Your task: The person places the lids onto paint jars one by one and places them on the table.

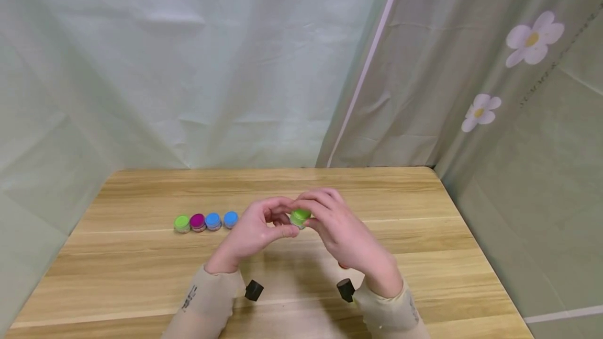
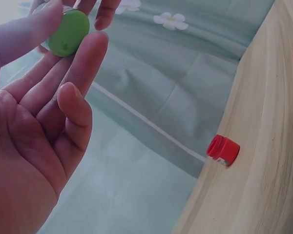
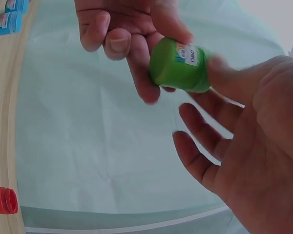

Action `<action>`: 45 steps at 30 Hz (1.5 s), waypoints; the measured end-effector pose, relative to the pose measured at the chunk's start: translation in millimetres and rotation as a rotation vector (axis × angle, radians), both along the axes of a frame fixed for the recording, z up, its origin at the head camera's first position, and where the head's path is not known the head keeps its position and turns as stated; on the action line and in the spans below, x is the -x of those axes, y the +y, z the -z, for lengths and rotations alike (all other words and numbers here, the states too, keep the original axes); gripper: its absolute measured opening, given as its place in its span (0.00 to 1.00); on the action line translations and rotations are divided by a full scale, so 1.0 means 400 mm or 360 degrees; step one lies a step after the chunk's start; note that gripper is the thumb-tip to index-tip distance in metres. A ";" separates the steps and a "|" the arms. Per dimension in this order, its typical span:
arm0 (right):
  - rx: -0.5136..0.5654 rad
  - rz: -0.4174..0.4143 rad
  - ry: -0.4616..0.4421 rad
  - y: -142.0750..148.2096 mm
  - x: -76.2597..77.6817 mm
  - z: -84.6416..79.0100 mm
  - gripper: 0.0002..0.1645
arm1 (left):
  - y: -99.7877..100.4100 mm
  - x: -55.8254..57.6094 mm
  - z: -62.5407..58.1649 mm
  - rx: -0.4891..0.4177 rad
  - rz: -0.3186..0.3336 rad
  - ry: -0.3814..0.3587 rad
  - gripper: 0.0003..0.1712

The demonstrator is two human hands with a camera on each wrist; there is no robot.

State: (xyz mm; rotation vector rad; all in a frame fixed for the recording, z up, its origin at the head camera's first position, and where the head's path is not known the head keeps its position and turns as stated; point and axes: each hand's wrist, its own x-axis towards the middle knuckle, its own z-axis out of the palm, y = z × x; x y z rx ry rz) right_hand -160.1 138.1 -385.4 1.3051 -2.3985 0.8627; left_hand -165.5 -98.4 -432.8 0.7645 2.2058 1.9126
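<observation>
Above the middle of the table, a small green jar [image 1: 300, 217] with a paper label on its side is between both hands. My left hand [image 1: 259, 226] holds its body with the thumb on one side and fingers on the other. At the lid end, my right hand [image 1: 332, 226] pinches it between thumb and fingers. The label on the jar [image 3: 185, 53] faces the right wrist camera, while the left wrist view shows the round green end of the jar [image 2: 71, 33]. Whether the lid is loose cannot be told.
Left of the hands stand a green-lidded jar [image 1: 181, 223], a purple-lidded jar [image 1: 198, 222] and two blue-lidded jars [image 1: 213, 221] in a row. A red jar [image 2: 223, 150] without a lid stands on the wooden table [image 1: 424, 255]. Curtains [image 1: 235, 67] hang behind the table.
</observation>
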 end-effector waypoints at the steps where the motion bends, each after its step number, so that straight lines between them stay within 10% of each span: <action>1: -0.0001 0.0030 -0.0014 0.001 -0.001 -0.001 0.21 | 0.000 0.000 0.000 0.0005 -0.0020 -0.0004 0.25; 13: 0.0027 0.0258 -0.0163 -0.003 -0.003 0.004 0.29 | 0.008 0.002 -0.004 0.0029 -0.0047 -0.0057 0.22; 30: 0.0064 -0.0137 0.0117 0.002 0.007 -0.015 0.38 | -0.012 -0.007 -0.019 -0.0015 -0.0018 -0.0021 0.23; 45: 0.0018 -0.0163 0.0195 0.003 0.014 0.000 0.34 | -0.008 0.005 -0.006 -0.0009 0.0061 0.0043 0.22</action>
